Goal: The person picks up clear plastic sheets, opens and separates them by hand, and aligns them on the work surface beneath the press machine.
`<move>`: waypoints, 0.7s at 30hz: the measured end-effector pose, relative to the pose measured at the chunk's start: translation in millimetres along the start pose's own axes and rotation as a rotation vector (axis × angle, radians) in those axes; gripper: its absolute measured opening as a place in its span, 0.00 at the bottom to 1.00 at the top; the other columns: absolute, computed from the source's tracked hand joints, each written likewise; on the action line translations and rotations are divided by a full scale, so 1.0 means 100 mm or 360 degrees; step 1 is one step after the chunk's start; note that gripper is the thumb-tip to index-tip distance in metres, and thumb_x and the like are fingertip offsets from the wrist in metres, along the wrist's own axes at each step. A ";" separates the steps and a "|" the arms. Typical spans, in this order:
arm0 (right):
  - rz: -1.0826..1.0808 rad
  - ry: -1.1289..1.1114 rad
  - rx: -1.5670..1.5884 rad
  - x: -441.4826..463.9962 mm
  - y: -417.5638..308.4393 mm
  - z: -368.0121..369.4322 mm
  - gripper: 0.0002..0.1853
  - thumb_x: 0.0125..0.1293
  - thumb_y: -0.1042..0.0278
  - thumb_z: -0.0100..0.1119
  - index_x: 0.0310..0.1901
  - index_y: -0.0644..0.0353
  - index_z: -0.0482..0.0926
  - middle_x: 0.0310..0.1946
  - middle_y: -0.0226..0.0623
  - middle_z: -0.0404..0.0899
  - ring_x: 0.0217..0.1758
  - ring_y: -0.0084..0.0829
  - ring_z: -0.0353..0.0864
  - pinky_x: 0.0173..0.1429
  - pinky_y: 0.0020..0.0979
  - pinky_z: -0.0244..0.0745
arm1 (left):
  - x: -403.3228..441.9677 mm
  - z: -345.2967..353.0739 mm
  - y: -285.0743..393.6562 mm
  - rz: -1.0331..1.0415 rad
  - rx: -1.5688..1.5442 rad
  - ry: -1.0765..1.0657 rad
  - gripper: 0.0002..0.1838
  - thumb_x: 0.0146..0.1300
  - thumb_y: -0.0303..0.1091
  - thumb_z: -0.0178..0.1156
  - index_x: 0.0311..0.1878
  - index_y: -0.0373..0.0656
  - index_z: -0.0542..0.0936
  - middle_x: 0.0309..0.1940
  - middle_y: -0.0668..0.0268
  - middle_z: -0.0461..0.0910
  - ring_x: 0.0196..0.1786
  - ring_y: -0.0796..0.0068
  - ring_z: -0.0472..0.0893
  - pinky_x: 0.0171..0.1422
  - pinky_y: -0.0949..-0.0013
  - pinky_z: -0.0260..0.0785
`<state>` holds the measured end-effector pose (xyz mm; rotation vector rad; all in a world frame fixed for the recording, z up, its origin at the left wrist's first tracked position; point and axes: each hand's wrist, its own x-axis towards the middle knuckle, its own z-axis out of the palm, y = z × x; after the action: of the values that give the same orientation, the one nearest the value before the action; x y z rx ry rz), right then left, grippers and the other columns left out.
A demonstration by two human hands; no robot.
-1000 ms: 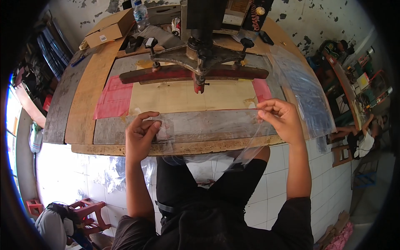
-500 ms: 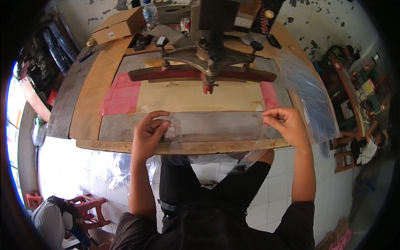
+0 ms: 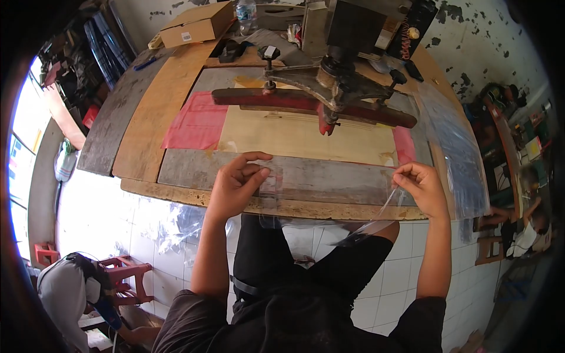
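Between my hands stretches a clear plastic sheet (image 3: 376,219), drooping over the front edge of the table. My left hand (image 3: 238,183) pinches its left side, and my right hand (image 3: 421,187) pinches the right side. Just beyond lies a pale yellow work surface (image 3: 312,136) with pink-red tape (image 3: 197,122) at its left end, set on a grey plate (image 3: 206,170). Above that surface hangs a press head with a long red-brown bar (image 3: 276,100) and a metal bracket.
A stack of clear plastic sheets (image 3: 462,165) lies at the table's right. At the back stand a cardboard box (image 3: 197,26), a water bottle (image 3: 246,15) and a phone (image 3: 414,70). A person (image 3: 70,300) is at lower left near a red stool (image 3: 129,279).
The view has swung slightly, so the table and press appear shifted right. Both hands keep hold of the plastic sheet; my right hand sits a little lower in the view.
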<state>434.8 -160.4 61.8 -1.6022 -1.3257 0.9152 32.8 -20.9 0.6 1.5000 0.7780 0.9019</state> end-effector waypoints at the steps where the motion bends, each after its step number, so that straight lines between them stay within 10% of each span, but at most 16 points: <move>1: -0.0002 -0.0003 0.0005 0.00 0.01 0.00 0.05 0.75 0.76 0.68 0.46 0.70 0.86 0.38 0.36 0.89 0.42 0.24 0.88 0.51 0.27 0.82 | 0.00 0.00 0.00 -0.0002 -0.0002 0.0002 0.16 0.78 0.25 0.63 0.65 0.33 0.79 0.39 0.67 0.89 0.39 0.89 0.79 0.43 0.80 0.69; 21: -0.0027 -0.0005 0.0196 -0.12 -0.02 -0.03 0.05 0.74 0.75 0.69 0.45 0.69 0.86 0.39 0.33 0.88 0.44 0.23 0.87 0.54 0.27 0.81 | 0.00 0.04 -0.04 0.0054 -0.0024 0.0167 0.15 0.77 0.22 0.64 0.63 0.34 0.80 0.36 0.69 0.88 0.37 0.89 0.78 0.41 0.80 0.67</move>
<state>434.3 -172.0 65.0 -1.4937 -1.2585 0.9703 36.4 -22.8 -3.3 1.4657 0.8221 1.0168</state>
